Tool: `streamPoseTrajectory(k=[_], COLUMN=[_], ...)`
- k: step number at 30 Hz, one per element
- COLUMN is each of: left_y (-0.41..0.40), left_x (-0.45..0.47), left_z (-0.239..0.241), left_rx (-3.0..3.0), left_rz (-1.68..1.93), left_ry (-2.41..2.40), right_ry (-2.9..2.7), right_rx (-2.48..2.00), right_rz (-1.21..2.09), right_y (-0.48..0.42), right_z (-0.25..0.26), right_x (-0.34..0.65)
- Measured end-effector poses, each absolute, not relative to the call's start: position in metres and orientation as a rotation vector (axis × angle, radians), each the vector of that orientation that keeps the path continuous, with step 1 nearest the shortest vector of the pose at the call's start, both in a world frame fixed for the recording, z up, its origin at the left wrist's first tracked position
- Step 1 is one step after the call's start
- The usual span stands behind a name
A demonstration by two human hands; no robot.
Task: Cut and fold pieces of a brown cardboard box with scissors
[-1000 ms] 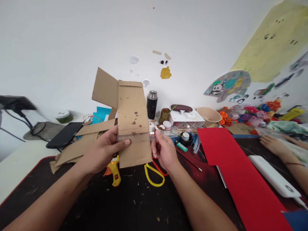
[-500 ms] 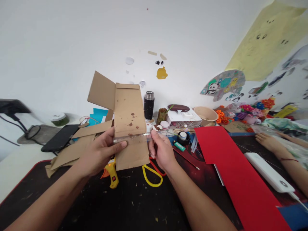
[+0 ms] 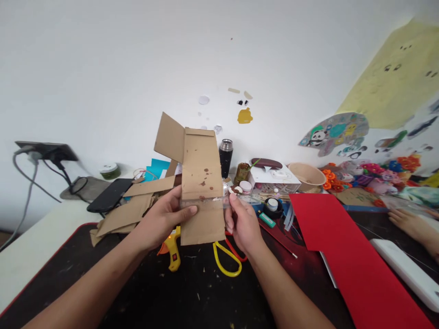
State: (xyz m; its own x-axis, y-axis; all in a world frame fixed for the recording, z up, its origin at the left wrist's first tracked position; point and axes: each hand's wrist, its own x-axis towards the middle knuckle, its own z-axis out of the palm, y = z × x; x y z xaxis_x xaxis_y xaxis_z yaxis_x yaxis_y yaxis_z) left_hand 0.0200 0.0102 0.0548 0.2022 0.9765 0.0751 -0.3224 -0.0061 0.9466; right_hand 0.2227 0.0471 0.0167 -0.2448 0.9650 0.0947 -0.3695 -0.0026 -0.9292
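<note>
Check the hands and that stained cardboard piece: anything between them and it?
Nothing visible. The left hand grips the stained brown cardboard piece directly, thumb on its face. The right hand pinches the clear plastic ruler that lies across the cardboard, so only the ruler sits between those fingers and the board.
</note>
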Motion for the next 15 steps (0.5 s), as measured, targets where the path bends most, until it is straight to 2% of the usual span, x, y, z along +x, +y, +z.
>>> streamPoseTrajectory(k=[15], left_y=[0.0093], left_x=[0.0198], left_z=[0.0544], left_rx=[1.107], left_rz=[1.219], left_ry=[0.808], right_ry=[-1.117], right_rx=[-0.768], right_rz=[1.516], right_y=[0.0471], right_z=[0.0141], right_x=[0.2230])
